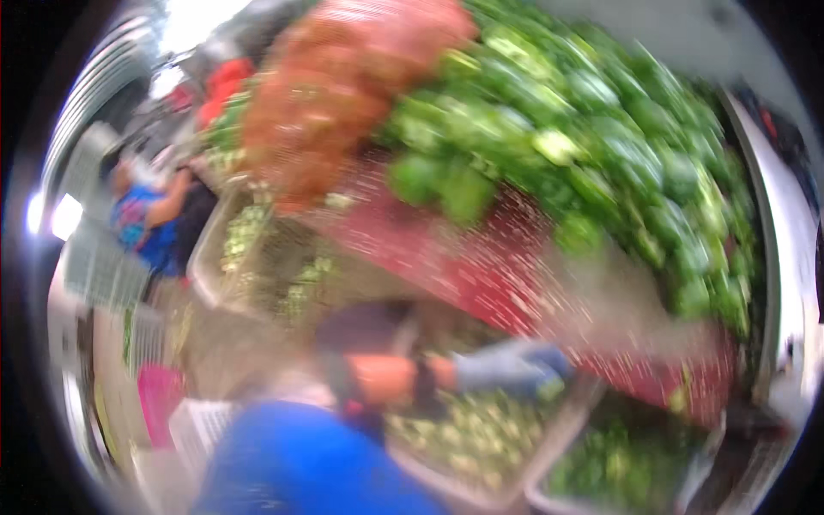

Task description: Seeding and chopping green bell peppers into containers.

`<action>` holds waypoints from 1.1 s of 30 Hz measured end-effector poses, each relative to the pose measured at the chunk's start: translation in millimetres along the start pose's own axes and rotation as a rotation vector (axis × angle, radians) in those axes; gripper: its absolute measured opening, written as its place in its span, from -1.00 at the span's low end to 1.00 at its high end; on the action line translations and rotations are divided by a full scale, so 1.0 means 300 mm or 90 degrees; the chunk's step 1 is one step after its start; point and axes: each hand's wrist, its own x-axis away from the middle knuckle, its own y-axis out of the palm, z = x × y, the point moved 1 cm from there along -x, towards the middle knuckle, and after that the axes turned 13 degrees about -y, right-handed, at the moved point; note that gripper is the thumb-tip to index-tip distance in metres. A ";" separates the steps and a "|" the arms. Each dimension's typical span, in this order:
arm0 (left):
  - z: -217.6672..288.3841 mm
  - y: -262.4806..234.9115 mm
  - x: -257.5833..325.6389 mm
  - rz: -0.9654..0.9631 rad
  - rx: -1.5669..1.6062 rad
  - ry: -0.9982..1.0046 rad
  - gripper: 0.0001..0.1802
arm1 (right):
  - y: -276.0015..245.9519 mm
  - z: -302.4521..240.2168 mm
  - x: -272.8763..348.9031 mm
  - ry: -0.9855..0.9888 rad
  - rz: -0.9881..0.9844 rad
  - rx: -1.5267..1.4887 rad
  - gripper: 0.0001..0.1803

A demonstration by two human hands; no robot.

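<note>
Frame heavily motion-blurred. One gloved hand (515, 371) in a pale blue glove is seen, reached out rightward over a tray (506, 493) of pale green vegetables (463, 429); which hand it is, and whether it is closed or spread, cannot be told. The forearm's long axis runs left to right. Green peppers (601, 146) are heaped on a sloped red stand (463, 257), presumably for display. The other hand is not seen.

Pic v. blurry. A gloved hand (515, 371) reaches over a tray (481, 493) of greens. Big pile of green peppers (601, 146) above, w/ red crate (481, 266).
</note>
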 end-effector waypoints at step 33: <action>-0.004 0.046 0.173 0.026 -0.005 0.457 -0.78 | 0.145 -1.121 0.625 0.060 -0.613 -1.385 -0.50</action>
